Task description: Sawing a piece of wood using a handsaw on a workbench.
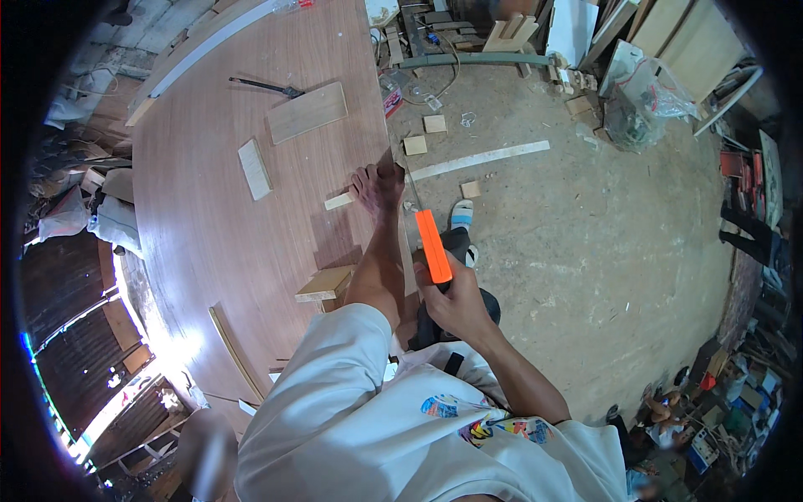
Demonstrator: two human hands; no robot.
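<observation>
My left hand (379, 187) is closed over a long pale wooden strip (493, 156), pressing it onto the tabletop near the right edge. A short end of the strip shows left of my fingers, while the long part sticks out past the edge over the floor. My right hand (456, 308) grips a hand saw by its orange handle (433, 247). The thin blade, seen nearly edge-on, points away from me and lies close to the strip just right of my left hand. Whether its teeth touch the wood, I cannot tell.
On the brown table (209, 243) lie a flat board (309, 113), a dark slim tool (266, 87), a short pale piece (254, 169) and a wooden block (324, 284). Small offcuts (416, 145) are scattered on the floor. A clear plastic bag (640, 109) stands at the far right.
</observation>
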